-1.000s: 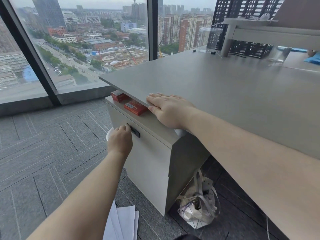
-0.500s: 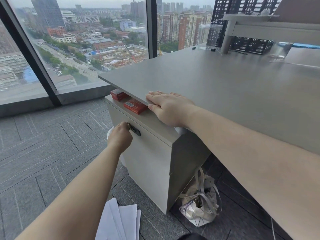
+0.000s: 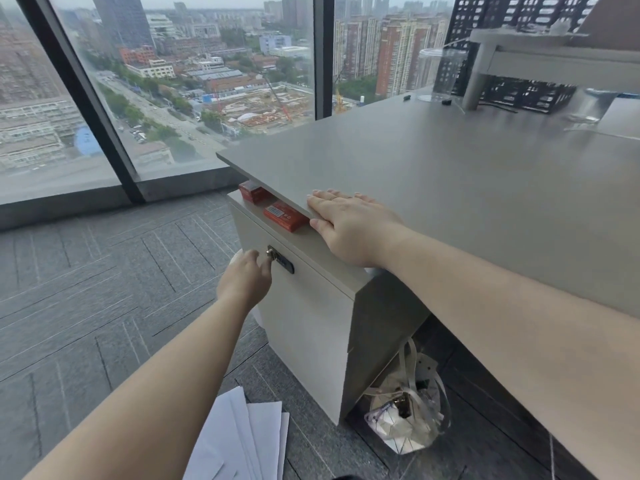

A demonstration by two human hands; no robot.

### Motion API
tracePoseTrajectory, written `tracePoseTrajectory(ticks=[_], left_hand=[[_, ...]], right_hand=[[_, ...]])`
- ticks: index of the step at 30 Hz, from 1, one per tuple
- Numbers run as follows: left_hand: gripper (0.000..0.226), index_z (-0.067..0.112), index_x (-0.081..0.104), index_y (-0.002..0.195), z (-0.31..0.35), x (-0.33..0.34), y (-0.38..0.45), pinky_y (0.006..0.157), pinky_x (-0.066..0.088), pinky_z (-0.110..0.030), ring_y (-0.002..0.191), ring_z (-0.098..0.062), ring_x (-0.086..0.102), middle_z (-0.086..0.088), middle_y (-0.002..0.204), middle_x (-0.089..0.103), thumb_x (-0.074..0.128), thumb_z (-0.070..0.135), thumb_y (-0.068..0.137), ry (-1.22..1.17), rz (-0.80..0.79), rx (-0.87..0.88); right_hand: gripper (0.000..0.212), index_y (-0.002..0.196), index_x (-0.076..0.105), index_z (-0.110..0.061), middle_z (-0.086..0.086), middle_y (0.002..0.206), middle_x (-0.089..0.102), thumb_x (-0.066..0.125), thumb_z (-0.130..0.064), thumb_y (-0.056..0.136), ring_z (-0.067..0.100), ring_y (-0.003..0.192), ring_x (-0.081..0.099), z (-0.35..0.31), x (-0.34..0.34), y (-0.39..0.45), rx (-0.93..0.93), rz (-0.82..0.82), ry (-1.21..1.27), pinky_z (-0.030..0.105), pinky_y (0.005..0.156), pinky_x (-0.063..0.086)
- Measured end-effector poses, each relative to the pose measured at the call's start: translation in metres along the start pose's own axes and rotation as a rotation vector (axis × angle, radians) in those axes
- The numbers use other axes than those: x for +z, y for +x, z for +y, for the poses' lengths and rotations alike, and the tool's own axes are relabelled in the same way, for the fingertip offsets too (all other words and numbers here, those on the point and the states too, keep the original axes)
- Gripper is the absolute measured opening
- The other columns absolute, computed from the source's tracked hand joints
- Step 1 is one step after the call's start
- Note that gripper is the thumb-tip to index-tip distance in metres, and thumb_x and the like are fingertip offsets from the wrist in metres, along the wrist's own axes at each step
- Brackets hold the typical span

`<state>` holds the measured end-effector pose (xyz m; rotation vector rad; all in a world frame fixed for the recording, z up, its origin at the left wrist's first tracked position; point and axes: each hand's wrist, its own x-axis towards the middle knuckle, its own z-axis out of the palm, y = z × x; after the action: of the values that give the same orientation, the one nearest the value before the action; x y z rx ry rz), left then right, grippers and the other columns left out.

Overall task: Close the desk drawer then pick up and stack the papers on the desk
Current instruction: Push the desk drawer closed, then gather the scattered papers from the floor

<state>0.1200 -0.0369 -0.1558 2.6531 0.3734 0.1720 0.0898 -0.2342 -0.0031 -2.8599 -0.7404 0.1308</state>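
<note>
A pale drawer cabinet [image 3: 304,327] stands under the grey desk [image 3: 467,174], its front flush with the body. My left hand [image 3: 247,278] is at the black lock plate and its silver key [image 3: 270,252], fingers curled beside the key; whether it grips the key is unclear. My right hand [image 3: 353,226] lies flat, fingers spread, on the desk's front edge above the cabinet. White papers [image 3: 242,441] lie fanned on the carpet below my left arm.
Two red boxes [image 3: 285,216] sit on the cabinet top under the desk overhang. A white bag [image 3: 408,414] lies on the floor under the desk. A monitor riser [image 3: 540,60] and clear containers stand at the desk's far end. Floor-to-ceiling windows are to the left.
My left hand has slipped slightly left of the lock, so the silver key now shows. My right hand has stayed flat on the desk edge. The view has tilted a little.
</note>
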Motion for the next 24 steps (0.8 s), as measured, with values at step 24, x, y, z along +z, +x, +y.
tracePoseTrajectory(ticks=[24], left_hand=[[0.057, 0.017, 0.029, 0.146, -0.414, 0.19, -0.153, 0.111, 0.034, -0.044, 0.135, -0.033, 0.04, -0.013, 0.151, 0.037, 0.041, 0.036, 0.093, -0.041, -0.42, -0.695]], right_hand=[[0.055, 0.145, 0.033, -0.018, 0.007, 0.15, 0.041, 0.04, -0.035, 0.094, 0.031, 0.134, 0.042, -0.107, 0.516, 0.083, 0.264, -0.671, 0.273, 0.04, 0.105, 0.039]])
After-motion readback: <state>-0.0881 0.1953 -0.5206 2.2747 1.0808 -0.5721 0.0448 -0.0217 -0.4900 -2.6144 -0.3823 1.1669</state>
